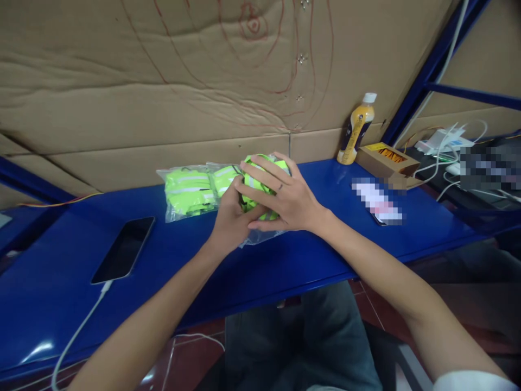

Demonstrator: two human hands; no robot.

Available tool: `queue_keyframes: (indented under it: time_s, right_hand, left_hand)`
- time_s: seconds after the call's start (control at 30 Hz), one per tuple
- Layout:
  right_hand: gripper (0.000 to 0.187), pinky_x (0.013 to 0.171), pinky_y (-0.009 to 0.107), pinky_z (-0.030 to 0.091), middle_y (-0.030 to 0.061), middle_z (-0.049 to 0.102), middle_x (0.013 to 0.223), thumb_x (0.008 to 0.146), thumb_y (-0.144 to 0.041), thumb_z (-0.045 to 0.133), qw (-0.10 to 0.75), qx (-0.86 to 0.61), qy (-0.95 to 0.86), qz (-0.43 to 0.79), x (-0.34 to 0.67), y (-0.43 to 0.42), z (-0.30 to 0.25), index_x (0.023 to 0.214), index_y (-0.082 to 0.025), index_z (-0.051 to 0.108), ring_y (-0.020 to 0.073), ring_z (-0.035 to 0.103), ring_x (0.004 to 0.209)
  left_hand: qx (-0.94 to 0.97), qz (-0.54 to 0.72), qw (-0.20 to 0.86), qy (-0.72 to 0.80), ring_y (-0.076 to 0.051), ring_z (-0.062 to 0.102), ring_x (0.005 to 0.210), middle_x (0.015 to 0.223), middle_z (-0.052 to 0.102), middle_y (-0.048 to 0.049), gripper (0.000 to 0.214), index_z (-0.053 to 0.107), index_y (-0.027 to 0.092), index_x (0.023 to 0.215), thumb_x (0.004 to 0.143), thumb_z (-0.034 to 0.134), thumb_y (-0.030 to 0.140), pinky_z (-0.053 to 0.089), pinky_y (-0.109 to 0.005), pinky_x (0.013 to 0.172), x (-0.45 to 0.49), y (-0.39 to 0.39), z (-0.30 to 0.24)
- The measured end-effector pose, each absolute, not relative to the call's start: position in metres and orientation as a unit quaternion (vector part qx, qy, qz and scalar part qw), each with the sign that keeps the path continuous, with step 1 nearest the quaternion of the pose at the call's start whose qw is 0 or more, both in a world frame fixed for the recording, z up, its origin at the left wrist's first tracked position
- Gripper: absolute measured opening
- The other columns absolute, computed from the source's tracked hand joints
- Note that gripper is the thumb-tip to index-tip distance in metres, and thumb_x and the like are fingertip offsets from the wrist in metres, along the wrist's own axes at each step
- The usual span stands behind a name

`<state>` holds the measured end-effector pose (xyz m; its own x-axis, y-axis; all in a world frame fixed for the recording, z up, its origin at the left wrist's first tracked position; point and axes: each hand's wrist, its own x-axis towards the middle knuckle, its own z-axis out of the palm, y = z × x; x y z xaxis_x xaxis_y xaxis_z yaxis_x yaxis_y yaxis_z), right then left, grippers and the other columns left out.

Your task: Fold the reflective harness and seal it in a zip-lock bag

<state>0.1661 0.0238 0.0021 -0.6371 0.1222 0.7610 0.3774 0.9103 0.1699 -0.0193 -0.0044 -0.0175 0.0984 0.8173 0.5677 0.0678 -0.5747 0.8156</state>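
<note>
Both my hands are wrapped round a folded neon-yellow reflective vest point(260, 172) with pale grey stripes, above the blue table. My left hand point(233, 217) grips its left side, the fingers partly hidden behind it. Across its top and front lies my right hand point(285, 195), fingers bent over the fabric. A clear plastic bag point(260, 238) shows under the hands; whether the vest is inside it I cannot tell. Just to the left, more neon-yellow vests point(189, 191) lie folded in clear plastic bags, close to my left hand.
The blue table point(280, 271) meets a cardboard wall point(183, 119) at the back. A phone point(124, 250) with a charging cable lies left. At right are a drink bottle point(356, 130), a small open cardboard box point(388, 160), a blurred flat item point(376, 201) and cables point(443, 146).
</note>
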Motion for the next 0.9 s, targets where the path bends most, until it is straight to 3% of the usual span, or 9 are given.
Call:
queue_keyframes:
  time_s: [0.1, 0.17, 0.4, 0.5, 0.67, 0.8, 0.9]
  right_hand:
    - [0.049, 0.123, 0.062, 0.047, 0.0168, 0.069, 0.149, 0.112, -0.054, 0.051, 0.438, -0.175, -0.871, -0.139, 0.161, 0.031, -0.007, 0.141, -0.019, 0.069, 0.0370, 0.057, 0.150]
    - [0.043, 0.119, 0.055, 0.053, 0.0190, 0.071, 0.143, 0.113, -0.043, 0.049, 0.471, -0.189, -0.855, -0.111, 0.158, 0.032, -0.011, 0.139, -0.015, 0.070, 0.0338, 0.063, 0.143]
    - [0.042, 0.107, 0.041, 0.059, 0.0136, 0.078, 0.128, 0.116, -0.045, 0.044, 0.521, -0.224, -0.823, 0.044, 0.156, 0.025, -0.005, 0.132, -0.018, 0.071, 0.0241, 0.072, 0.122]
    - [0.041, 0.104, 0.035, 0.059, 0.0086, 0.080, 0.123, 0.114, -0.051, 0.050, 0.515, -0.229, -0.815, 0.135, 0.157, 0.027, -0.001, 0.126, -0.020, 0.073, 0.0209, 0.075, 0.115]
    - [0.047, 0.104, 0.032, 0.056, 0.0065, 0.076, 0.135, 0.109, -0.059, 0.059, 0.513, -0.218, -0.796, 0.237, 0.155, 0.029, -0.005, 0.136, -0.022, 0.069, 0.0187, 0.074, 0.113]
    - [0.050, 0.089, 0.031, 0.057, 0.0036, 0.078, 0.104, 0.103, -0.069, 0.062, 0.540, -0.257, -0.772, 0.215, 0.149, 0.023, -0.011, 0.113, -0.021, 0.071, 0.0174, 0.070, 0.091]
    - [0.051, 0.081, 0.031, 0.054, 0.0011, 0.070, 0.087, 0.105, -0.072, 0.056, 0.568, -0.285, -0.748, 0.193, 0.144, 0.018, -0.013, 0.097, -0.023, 0.066, 0.0167, 0.064, 0.080]
  left_hand:
    - [0.686, 0.572, 0.329, 0.307, -0.021, 0.066, 0.100, 0.114, 0.068, -0.0061, 0.050, 0.063, 0.022, 0.118, 0.082, 0.093, 0.040, 0.060, -0.031, 0.078, -0.019, -0.005, -0.020]
    - [0.698, 0.577, 0.284, 0.314, -0.019, 0.063, 0.095, 0.108, 0.065, -0.0040, 0.047, 0.062, 0.022, 0.114, 0.084, 0.091, 0.043, 0.057, -0.031, 0.077, -0.019, -0.005, -0.021]
    - [0.753, 0.531, 0.098, 0.376, -0.010, 0.038, 0.059, 0.077, 0.043, 0.0062, 0.050, 0.051, 0.024, 0.102, 0.087, 0.091, 0.049, 0.031, -0.027, 0.053, -0.022, -0.014, -0.017]
    - [0.767, 0.505, 0.049, 0.392, -0.009, 0.035, 0.055, 0.077, 0.043, 0.0068, 0.048, 0.050, 0.024, 0.104, 0.090, 0.089, 0.050, 0.030, -0.028, 0.053, -0.024, -0.015, -0.013]
    - [0.776, 0.502, -0.012, 0.380, -0.020, 0.055, 0.083, 0.098, 0.055, -0.0026, 0.044, 0.053, 0.024, 0.114, 0.094, 0.081, 0.051, 0.045, -0.035, 0.069, -0.028, -0.007, -0.015]
    - [0.779, 0.520, -0.007, 0.351, -0.028, 0.055, 0.106, 0.112, 0.052, -0.0085, 0.046, 0.053, 0.024, 0.114, 0.092, 0.079, 0.055, 0.052, -0.045, 0.089, -0.029, -0.003, -0.023]
    - [0.749, 0.564, 0.065, 0.342, -0.035, 0.050, 0.130, 0.131, 0.051, -0.0137, 0.058, 0.056, 0.024, 0.121, 0.091, 0.073, 0.071, 0.044, -0.057, 0.115, -0.023, -0.006, -0.025]
